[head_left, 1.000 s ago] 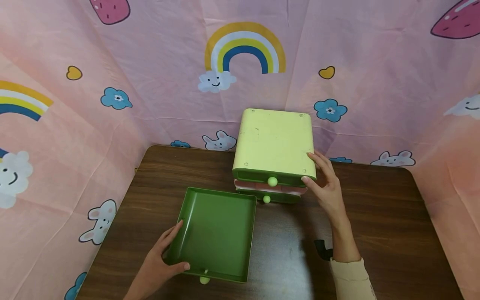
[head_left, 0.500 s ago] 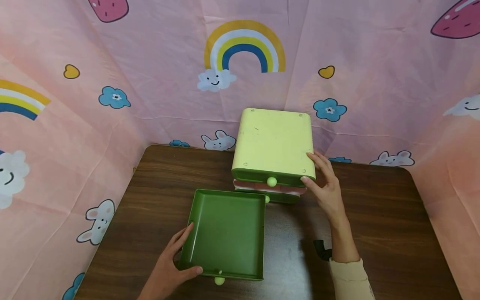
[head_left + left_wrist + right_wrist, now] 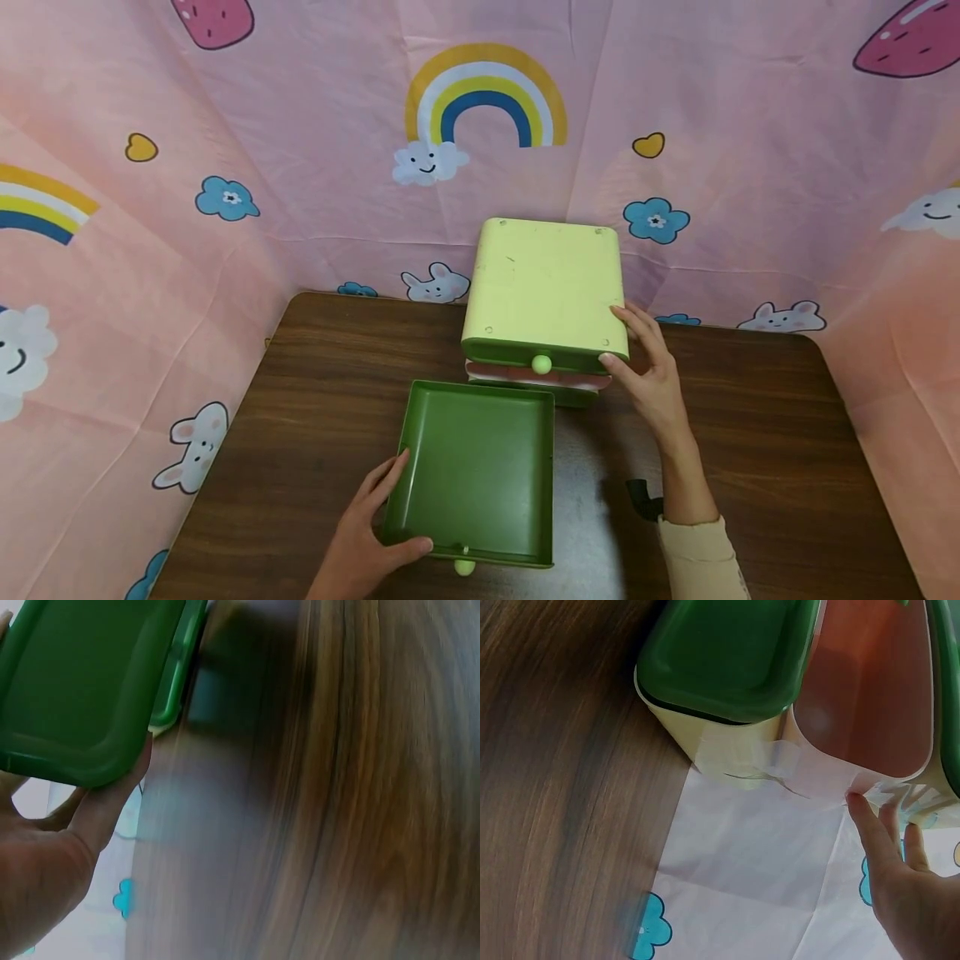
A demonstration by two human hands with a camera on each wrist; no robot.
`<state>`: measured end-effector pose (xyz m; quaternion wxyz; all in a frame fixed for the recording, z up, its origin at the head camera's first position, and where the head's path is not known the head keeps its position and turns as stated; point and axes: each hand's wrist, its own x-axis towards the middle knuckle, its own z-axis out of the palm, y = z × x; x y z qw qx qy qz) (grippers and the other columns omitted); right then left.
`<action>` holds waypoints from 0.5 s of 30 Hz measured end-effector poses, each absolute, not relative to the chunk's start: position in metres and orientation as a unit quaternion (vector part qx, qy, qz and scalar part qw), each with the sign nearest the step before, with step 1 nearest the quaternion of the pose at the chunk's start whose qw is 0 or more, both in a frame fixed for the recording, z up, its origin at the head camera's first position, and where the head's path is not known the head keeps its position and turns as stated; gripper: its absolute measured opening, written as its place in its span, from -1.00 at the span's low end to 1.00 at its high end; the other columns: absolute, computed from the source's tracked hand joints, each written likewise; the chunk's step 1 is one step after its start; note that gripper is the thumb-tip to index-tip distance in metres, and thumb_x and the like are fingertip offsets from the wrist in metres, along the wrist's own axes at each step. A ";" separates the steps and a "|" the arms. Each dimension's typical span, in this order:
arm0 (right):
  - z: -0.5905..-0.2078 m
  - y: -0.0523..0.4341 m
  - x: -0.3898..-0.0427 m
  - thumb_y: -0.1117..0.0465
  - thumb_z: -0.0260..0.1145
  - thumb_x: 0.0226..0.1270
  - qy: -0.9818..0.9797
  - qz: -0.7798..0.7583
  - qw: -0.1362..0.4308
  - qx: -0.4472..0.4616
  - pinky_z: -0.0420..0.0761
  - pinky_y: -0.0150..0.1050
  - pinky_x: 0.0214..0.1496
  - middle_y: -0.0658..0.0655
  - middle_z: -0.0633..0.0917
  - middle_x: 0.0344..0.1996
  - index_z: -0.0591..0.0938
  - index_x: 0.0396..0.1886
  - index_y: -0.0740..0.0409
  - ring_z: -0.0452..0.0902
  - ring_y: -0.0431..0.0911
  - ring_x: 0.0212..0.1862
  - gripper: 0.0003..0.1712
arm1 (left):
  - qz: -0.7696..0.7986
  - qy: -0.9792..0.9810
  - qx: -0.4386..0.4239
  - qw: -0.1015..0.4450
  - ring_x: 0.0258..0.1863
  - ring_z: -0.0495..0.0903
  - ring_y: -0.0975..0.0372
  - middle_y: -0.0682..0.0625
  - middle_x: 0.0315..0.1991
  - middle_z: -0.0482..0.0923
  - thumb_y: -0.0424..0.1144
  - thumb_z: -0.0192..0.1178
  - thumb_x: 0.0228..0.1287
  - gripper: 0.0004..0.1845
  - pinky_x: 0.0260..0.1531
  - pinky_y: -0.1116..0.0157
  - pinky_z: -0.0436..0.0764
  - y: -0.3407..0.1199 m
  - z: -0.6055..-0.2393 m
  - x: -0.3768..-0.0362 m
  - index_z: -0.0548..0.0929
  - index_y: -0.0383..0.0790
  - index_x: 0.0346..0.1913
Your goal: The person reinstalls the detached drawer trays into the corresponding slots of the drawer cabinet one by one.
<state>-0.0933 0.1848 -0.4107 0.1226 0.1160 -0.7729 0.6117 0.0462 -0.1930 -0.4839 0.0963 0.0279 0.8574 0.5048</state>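
Note:
A loose dark green drawer (image 3: 476, 471) with a pale knob (image 3: 464, 567) lies on the brown table (image 3: 750, 467), just in front of the pale yellow cabinet (image 3: 543, 283). My left hand (image 3: 375, 525) grips its front left corner, thumb over the rim; the left wrist view shows the drawer (image 3: 82, 682) pinched in that hand (image 3: 52, 847). My right hand (image 3: 645, 367) rests with straight fingers against the cabinet's front right corner. The cabinet keeps a green top drawer with a knob (image 3: 541, 363) and a pink drawer (image 3: 870, 682) under it. The right hand (image 3: 900, 877) touches the cabinet's side.
Pink patterned cloth (image 3: 225, 192) hangs behind the table and along both sides. The cabinet stands at the table's back edge. A black strap piece (image 3: 641, 496) shows by my right wrist. Bare wood lies to the right and far left.
My left hand has slid the loose green drawer to the right and turned it square, so it now sits in front of the cabinet. The right hand has stayed on the cabinet.

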 end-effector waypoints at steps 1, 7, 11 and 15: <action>-0.411 0.185 -0.093 0.52 0.32 0.26 -0.773 0.611 0.122 0.116 -0.06 0.29 0.42 0.25 0.25 0.46 0.43 0.40 0.26 0.29 -0.25 0.31 -0.31 | 0.505 0.858 0.029 0.093 0.35 0.28 -0.26 -0.16 0.45 0.18 -0.13 0.56 0.00 0.06 0.03 -0.25 0.46 -0.191 -0.484 0.046 0.19 0.21 0.55; -0.411 0.185 -0.093 0.52 0.31 0.27 -0.775 0.610 0.119 0.117 -0.05 0.30 0.42 0.24 0.24 0.47 0.43 0.41 0.25 0.30 -0.27 0.30 -0.32 | 0.503 0.860 0.019 0.089 0.37 0.25 -0.25 -0.13 0.45 0.18 -0.09 0.55 0.03 0.03 0.06 -0.34 0.40 -0.182 -0.482 0.046 0.20 0.23 0.54; -0.410 0.186 -0.093 0.52 0.31 0.27 -0.775 0.610 0.117 0.117 -0.06 0.30 0.42 0.25 0.24 0.47 0.42 0.41 0.26 0.30 -0.28 0.30 -0.32 | 0.501 0.861 0.014 0.092 0.37 0.27 -0.23 -0.12 0.45 0.19 -0.05 0.55 0.03 0.01 0.05 -0.32 0.41 -0.178 -0.481 0.045 0.22 0.25 0.54; -0.410 0.186 -0.094 0.52 0.31 0.27 -0.774 0.611 0.116 0.117 -0.07 0.30 0.43 0.25 0.24 0.47 0.42 0.40 0.27 0.29 -0.28 0.32 -0.32 | 0.502 0.860 0.013 0.093 0.36 0.27 -0.26 -0.14 0.45 0.18 -0.05 0.54 0.03 0.00 0.04 -0.32 0.42 -0.173 -0.480 0.046 0.23 0.24 0.53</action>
